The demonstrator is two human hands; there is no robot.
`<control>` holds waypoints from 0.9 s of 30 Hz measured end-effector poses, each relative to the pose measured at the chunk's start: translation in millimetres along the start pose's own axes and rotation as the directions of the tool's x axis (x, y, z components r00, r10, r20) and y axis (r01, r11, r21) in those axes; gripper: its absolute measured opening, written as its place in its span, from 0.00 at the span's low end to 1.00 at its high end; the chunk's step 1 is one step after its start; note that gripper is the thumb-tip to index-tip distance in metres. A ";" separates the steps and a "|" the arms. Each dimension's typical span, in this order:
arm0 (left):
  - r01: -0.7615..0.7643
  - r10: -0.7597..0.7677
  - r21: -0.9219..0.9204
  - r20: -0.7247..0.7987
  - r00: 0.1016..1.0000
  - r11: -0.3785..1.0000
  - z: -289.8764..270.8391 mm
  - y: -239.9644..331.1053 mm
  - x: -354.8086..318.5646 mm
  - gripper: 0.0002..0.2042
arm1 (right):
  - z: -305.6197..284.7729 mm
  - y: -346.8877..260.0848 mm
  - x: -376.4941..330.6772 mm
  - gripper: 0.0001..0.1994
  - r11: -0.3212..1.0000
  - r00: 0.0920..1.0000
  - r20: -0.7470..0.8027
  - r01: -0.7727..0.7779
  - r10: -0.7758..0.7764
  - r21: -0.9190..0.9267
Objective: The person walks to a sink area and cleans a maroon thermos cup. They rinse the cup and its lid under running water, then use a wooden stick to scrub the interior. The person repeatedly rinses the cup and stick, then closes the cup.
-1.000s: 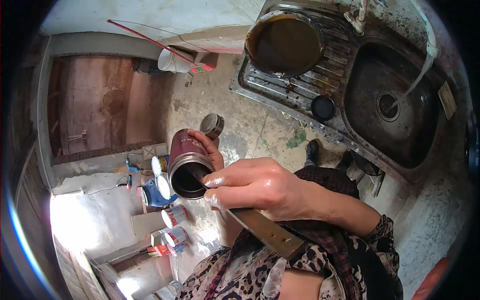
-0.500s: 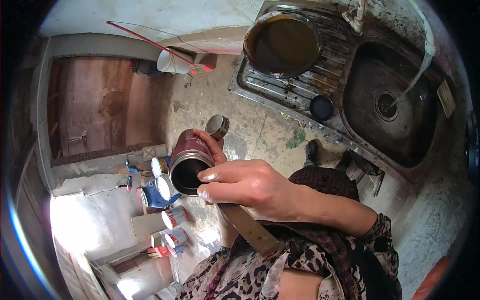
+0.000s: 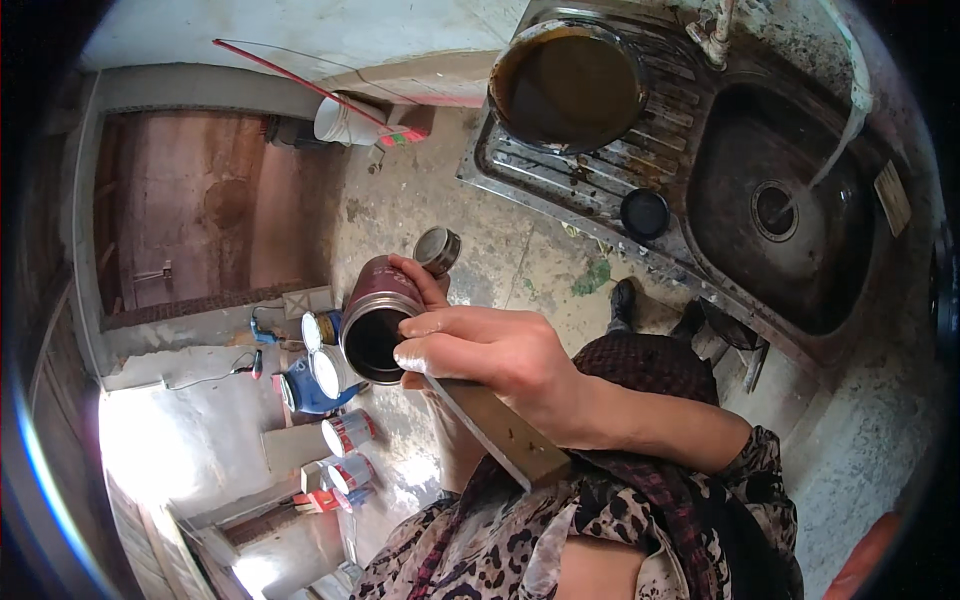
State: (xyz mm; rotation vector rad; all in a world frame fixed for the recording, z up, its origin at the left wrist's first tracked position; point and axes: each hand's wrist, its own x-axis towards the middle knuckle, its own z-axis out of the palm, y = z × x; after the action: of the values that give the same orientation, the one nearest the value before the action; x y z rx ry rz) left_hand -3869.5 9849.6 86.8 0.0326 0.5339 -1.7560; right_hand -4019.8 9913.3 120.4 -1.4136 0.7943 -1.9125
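My left hand (image 3: 424,283) is wrapped round a maroon flask (image 3: 377,275) with a steel rim, its open mouth tilted toward me. The inside looks dark. A short, round steel lid (image 3: 437,251) shows just beyond those fingers; whether they hold it, I cannot tell. My right hand (image 3: 490,350) is closed on a flat brown strip (image 3: 508,432), perhaps wood, which slants from under the fingers toward my shirt. Its thumb and fingertips, smeared with something whitish, are at the flask's rim. Part of my left forearm is hidden behind the right hand.
At the upper right is a steel sink (image 3: 775,215), water running from a hose (image 3: 852,125). Its drainboard bears a large pan of dark liquid (image 3: 575,88) and a small black dish (image 3: 645,214). Buckets (image 3: 350,432) and a blue drum (image 3: 308,388) stand on the floor at left.
The brown strip in my right hand has turned, now showing its edge and broad face more clearly. My right hand has shifted slightly at the flask's mouth; the left keeps its hold.
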 end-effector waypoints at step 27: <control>0.102 -0.100 -0.077 0.021 0.995 0.992 -8.2 0.2 -0.4 0.35 | -29.0 2.5 6.0 0.10 0.995 0.956 0.290 0.074 -0.050 -0.070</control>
State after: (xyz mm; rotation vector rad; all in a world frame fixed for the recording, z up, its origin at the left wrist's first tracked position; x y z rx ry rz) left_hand -3871.4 9852.9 79.6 -0.0651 0.6006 -1.8308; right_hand -4048.7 9910.0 114.9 -1.7363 0.6993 -1.6815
